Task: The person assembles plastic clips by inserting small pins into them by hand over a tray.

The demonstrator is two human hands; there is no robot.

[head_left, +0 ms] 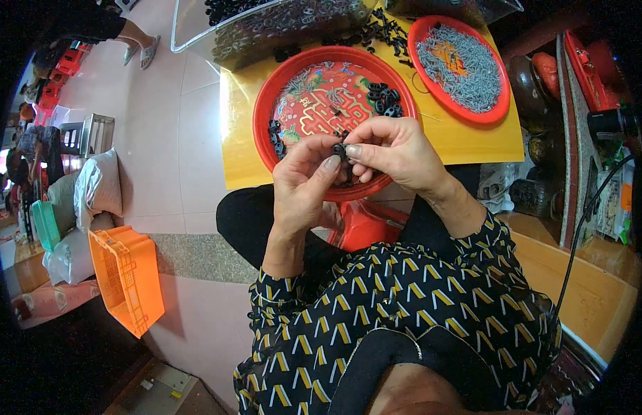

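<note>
It seems a makeshift workshop: a bin point(265, 41) of small black parts point(231, 10) at the far edge of the counter point(466, 144), sacks point(99, 183) and an orange crate point(144, 277) nearby.

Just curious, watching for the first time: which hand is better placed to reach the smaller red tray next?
Probably the right hand: it is nearer the smaller red tray, while the left hand is farther off. Both, though, seem busy with a small black part.

the left hand point(303, 183) could pass left of the red tray point(264, 97); a clear bin point(265, 38) blocks beyond.
</note>
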